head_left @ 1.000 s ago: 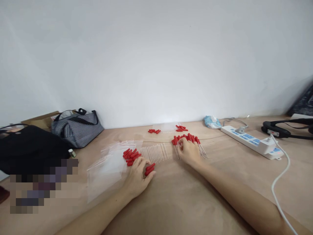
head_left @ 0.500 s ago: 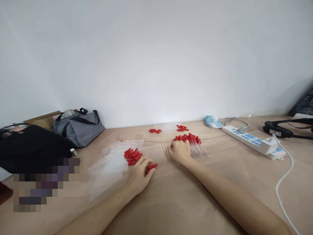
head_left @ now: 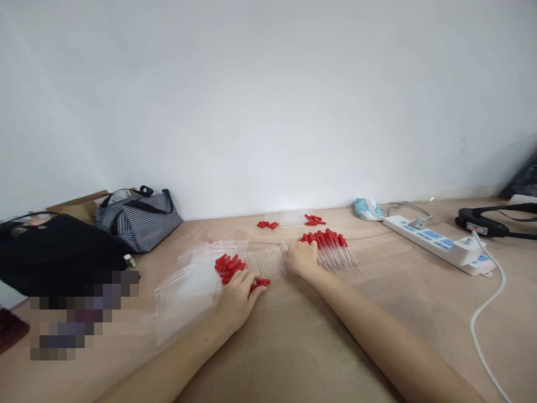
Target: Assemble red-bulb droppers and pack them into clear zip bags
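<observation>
My left hand (head_left: 239,290) rests on the table with its fingers curled over a few red rubber bulbs (head_left: 260,283), which poke out between thumb and fingers. Just behind it lies a pile of red rubber bulbs (head_left: 229,264). My right hand (head_left: 302,259) is closed at the right end of a row of thin clear tubes (head_left: 265,262). The tip of one thin tube (head_left: 285,245) shows beside its fingers; most of the grip is hidden by the hand. To its right are droppers with red bulbs (head_left: 331,240) on clear stems, lying side by side.
Clear zip bags (head_left: 184,302) spread out left of my left hand. Farther back lie more tubes (head_left: 291,219) between two small groups of red bulbs (head_left: 314,219). A power strip (head_left: 436,242) with a white cable stands right; a striped bag (head_left: 140,221) and a black bag (head_left: 62,257) sit left.
My right hand has moved slightly left, from beside the red-bulbed droppers to the end of the tube row. My left hand stays almost in place, the bulbs turned a little in its fingers.
</observation>
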Motion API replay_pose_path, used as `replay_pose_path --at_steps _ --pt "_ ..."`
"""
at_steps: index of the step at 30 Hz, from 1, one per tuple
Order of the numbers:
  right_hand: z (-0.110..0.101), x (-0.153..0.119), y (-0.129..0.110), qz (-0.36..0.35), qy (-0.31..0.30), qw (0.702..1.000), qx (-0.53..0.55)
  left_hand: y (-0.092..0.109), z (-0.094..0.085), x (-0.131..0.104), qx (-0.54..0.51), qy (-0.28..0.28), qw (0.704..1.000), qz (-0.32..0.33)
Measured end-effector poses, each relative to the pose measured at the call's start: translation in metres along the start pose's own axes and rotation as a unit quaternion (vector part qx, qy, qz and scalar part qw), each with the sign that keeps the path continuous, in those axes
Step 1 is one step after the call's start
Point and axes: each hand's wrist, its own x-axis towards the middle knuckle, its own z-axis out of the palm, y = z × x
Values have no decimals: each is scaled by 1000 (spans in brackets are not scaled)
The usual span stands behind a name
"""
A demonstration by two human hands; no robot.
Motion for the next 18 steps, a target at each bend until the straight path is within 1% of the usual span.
replay_pose_path --at_steps 2,4,6,8,10,12,15,18 --pt "-3 -6 11 -24 38 999 16 3 -2 -1 -11 14 1000 19" --pt "-3 -15 28 -77 86 991 64 8 -3 -1 -36 18 999 33" --pt "0 -27 49 -154 121 971 134 15 -2 -1 -59 16 997 36" --pt "5 -41 68 -227 138 946 184 22 0 2 -79 14 996 36" --pt "8 -55 81 -278 142 929 199 28 4 5 -104 6 994 36" --pt "9 -66 88 -314 141 919 191 32 7 8 -130 -16 991 33" --pt "7 -76 88 -337 130 916 173 32 9 11 -146 -42 988 16" --pt "6 -79 83 -348 108 917 163 29 10 10 -143 -43 989 6"
